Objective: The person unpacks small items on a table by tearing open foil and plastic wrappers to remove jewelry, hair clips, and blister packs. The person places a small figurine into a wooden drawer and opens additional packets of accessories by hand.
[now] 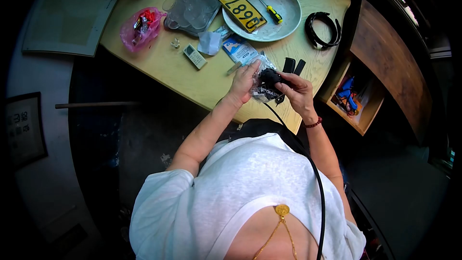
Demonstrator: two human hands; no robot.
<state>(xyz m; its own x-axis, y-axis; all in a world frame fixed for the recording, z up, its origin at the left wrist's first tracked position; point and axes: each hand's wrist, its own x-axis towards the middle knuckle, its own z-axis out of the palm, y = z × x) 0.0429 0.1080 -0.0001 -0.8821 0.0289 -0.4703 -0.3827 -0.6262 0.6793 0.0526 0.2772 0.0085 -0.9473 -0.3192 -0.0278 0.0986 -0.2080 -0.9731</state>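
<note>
Over the near edge of the wooden table, my left hand [244, 83] is closed on a crinkled clear plastic bag [260, 94] with printed lettering. My right hand [297, 91] pinches a small round black part [269, 76] at the bag's mouth; its exact kind does not show. Whether the part is fully out of the bag I cannot tell. Just beyond my right hand lie black strap-like pieces [293, 66]. A blue and white packet [239, 50] rests beyond my left hand. Below my hands, a black cable [312, 161] runs down across my shirt.
A white plate [288, 25] holds a yellow number plate [241, 10] and a screwdriver [274, 14]. Left of it are a tray of glasses [195, 12], a pink bag [132, 33] and a remote [194, 57]. A coiled black belt [323, 30] lies right, above an open drawer [362, 123].
</note>
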